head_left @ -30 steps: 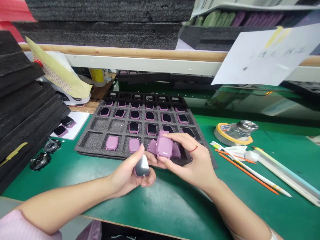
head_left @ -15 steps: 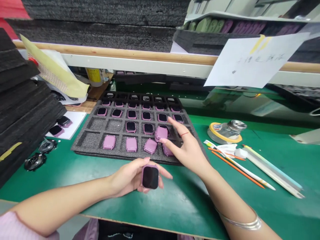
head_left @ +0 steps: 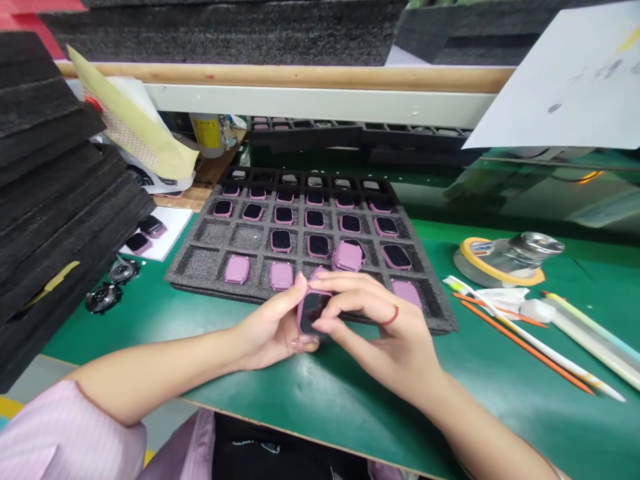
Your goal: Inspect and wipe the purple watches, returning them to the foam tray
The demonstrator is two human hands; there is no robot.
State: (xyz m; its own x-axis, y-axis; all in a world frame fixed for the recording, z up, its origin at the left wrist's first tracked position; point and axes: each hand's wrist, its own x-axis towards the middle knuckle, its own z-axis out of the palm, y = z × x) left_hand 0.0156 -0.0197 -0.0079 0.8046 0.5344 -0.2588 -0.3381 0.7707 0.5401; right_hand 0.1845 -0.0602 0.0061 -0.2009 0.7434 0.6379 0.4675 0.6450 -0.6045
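A smartwatch case without a strap (head_left: 311, 312), pink with a dark screen, is held face up between the thumb and fingers of my left hand (head_left: 270, 333). Over it bends my right hand (head_left: 393, 333), thumb and index finger pinched together at the screen's right side, the longer fingers reaching its top edge. Just behind lies a grey foam tray (head_left: 185, 283) of pink watches, most screen up. Along its front row several rest back up, and one pink watch (head_left: 349, 256) sits on top of another. My right hand hides part of that row.
Black foam trays (head_left: 60, 200) are stacked at the left, beside two round dark watch parts (head_left: 103, 297). To the right stand a metal-capped glass jar in a tape roll (head_left: 500, 263), orange sticks (head_left: 525, 343) and a pale pen (head_left: 590, 337). A shelf edge (head_left: 325, 100) crosses above the tray.
My right hand has come away from the pink watch stacked in the tray and moved down to the smartwatch in my left hand. The view has shifted; the stacked watch stays in the tray.
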